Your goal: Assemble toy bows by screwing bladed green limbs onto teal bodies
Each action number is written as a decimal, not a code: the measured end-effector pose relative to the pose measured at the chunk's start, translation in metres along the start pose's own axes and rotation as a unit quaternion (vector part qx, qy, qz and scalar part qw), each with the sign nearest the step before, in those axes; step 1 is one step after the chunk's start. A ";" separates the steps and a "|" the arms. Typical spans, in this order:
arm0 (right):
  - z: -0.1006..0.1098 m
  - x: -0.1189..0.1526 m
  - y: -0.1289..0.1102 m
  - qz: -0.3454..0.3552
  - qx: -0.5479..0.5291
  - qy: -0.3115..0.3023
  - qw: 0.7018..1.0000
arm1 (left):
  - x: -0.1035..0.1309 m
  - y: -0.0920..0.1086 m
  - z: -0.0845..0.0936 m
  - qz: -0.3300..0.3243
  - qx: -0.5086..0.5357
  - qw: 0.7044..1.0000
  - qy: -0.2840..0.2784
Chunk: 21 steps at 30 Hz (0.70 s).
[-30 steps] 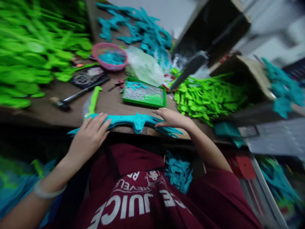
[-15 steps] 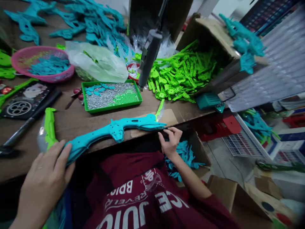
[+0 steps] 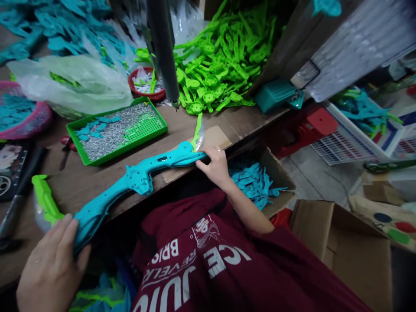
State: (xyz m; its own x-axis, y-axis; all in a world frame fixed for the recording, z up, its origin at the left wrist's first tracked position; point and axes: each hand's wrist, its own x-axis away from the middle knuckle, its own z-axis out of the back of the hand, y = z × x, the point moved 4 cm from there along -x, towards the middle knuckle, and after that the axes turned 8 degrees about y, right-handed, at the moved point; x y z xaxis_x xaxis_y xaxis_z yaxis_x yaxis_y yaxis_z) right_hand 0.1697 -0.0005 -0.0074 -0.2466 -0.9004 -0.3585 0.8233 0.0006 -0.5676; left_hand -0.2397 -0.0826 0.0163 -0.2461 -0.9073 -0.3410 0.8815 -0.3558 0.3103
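- While the left hand (image 3: 53, 264) grips one end of a long turquoise plastic part (image 3: 112, 197), fingers over the top and thumb at the near edge, the right hand (image 3: 217, 167) pinches its other end, fingers bent
- Turquoise part: lying along the front edge of a brown wooden worktop (image 3: 73, 184), a moulded head shape at its middle
- Two lime-green plastic pieces with clear edges: one (image 3: 47, 201) by the left hand, one (image 3: 196, 133) by the right-hand end
- Flat tan cardboard sheet (image 3: 214, 136): on the worktop, partly under the turquoise part
- Rectangular green plastic tray (image 3: 128, 148): beyond the part, holding small silvery pieces (image 3: 105, 143) and turquoise bits (image 3: 97, 125)
- Dark cylindrical tool (image 3: 165, 56): upright, between the tray and a heap of lime-green plastic parts (image 3: 214, 73)
- Open brown cardboard box (image 3: 281, 186): below the worktop, turquoise pieces (image 3: 255, 184) inside
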 end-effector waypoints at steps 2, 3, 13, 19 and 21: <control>0.006 -0.011 0.001 0.058 0.015 -0.009 0.998 | 0.000 0.002 0.003 0.018 -0.047 0.998 0.026; 0.008 -0.016 0.002 0.091 0.012 -0.012 0.996 | -0.001 0.003 0.004 0.027 -0.067 0.997 0.036; -0.001 -0.046 0.001 0.315 -0.004 -0.137 0.939 | -0.007 0.002 0.012 0.049 -0.080 0.996 -0.003; -0.002 -0.059 -0.004 0.361 0.021 -0.185 0.914 | -0.005 0.006 0.010 0.058 -0.088 0.994 0.030; -0.003 -0.061 -0.001 0.366 -0.001 -0.182 0.913 | -0.004 0.008 0.011 0.060 -0.100 0.993 0.029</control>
State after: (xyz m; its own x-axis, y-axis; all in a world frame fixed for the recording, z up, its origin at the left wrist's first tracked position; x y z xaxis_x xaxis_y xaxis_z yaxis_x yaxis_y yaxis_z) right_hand 0.1825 0.0559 0.0127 0.5550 -0.7438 -0.3724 0.6987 0.6598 -0.2765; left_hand -0.2361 -0.0842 0.0296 -0.1166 -0.9240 -0.3642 0.9667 -0.1897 0.1718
